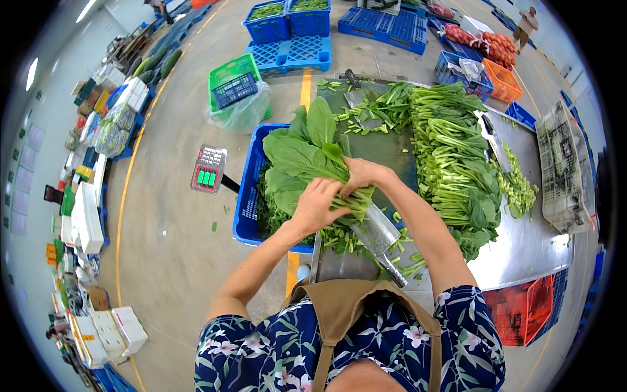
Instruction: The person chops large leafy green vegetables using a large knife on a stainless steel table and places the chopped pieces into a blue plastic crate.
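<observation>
Both hands grip one bunch of leafy greens [303, 157] by its stems. My left hand [317, 206] wraps the bunch from the near side, and my right hand [361, 175] holds it from the right. The leaves spread over a blue plastic crate [250, 206] that has greens inside. Just below the cut stem ends lies a cleaver [377, 228] with a metal handle, on stem scraps. A dark green cutting board [387, 147] sits under and beyond my right hand. On the board's right, a long row of stacked greens [450, 161] lies with pale stems facing left.
A second cleaver [355, 98] rests at the board's far end. A knife [497, 144] lies by chopped stems [519, 188] on the steel table [529, 259]. Left of the crate stands a digital scale display [208, 169]. A green crate [232, 66] and blue pallet [289, 53] stand beyond.
</observation>
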`<state>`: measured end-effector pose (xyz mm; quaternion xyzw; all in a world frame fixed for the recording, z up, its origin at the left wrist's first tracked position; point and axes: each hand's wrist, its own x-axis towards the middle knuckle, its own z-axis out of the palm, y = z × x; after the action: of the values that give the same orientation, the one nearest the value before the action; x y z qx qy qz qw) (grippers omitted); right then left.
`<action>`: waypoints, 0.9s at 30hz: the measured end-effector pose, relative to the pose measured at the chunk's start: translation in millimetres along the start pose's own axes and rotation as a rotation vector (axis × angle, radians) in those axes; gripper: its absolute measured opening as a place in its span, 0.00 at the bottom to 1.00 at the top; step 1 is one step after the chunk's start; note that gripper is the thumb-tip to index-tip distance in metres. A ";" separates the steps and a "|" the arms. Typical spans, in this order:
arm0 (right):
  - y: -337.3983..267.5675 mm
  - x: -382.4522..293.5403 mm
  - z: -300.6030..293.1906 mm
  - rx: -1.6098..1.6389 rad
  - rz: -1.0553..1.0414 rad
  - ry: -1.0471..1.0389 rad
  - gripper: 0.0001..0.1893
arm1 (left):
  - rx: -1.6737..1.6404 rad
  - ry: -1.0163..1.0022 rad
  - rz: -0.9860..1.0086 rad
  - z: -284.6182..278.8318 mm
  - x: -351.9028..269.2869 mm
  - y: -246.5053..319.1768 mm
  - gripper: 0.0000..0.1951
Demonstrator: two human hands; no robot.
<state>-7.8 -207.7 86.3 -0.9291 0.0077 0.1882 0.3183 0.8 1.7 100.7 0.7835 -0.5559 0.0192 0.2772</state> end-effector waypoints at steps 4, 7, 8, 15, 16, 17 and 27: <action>9.7 10.4 3.7 0.051 -0.137 -0.186 0.46 | 0.299 -0.264 0.184 -3.2 35.3 -14.6 0.64; 14.8 -5.0 -4.9 0.170 0.027 -0.136 0.46 | 0.275 -0.344 0.261 8.5 51.4 -41.7 0.66; 28.0 -7.1 0.6 0.270 0.029 -0.002 0.46 | 0.218 -0.345 0.249 12.8 55.6 -45.1 0.64; 7.4 -152.3 22.5 -0.260 0.399 0.455 0.20 | 0.237 -0.681 0.271 16.7 99.2 -61.5 0.52; 1.5 -171.0 52.2 -0.290 0.392 0.320 0.21 | 0.310 -0.851 0.239 18.1 109.6 -59.6 0.52; -4.0 -189.5 82.7 -0.318 0.387 0.187 0.21 | 0.336 -0.886 0.296 21.9 119.8 -61.0 0.51; 5.4 -236.8 153.8 -0.296 0.279 0.596 0.22 | 0.180 -1.000 0.223 35.0 149.4 -64.7 0.47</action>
<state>-281.5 -145.6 55.4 -0.9692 0.1996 -0.0501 0.1351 105.1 -128.1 94.9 0.6537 -0.6966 -0.2803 -0.0947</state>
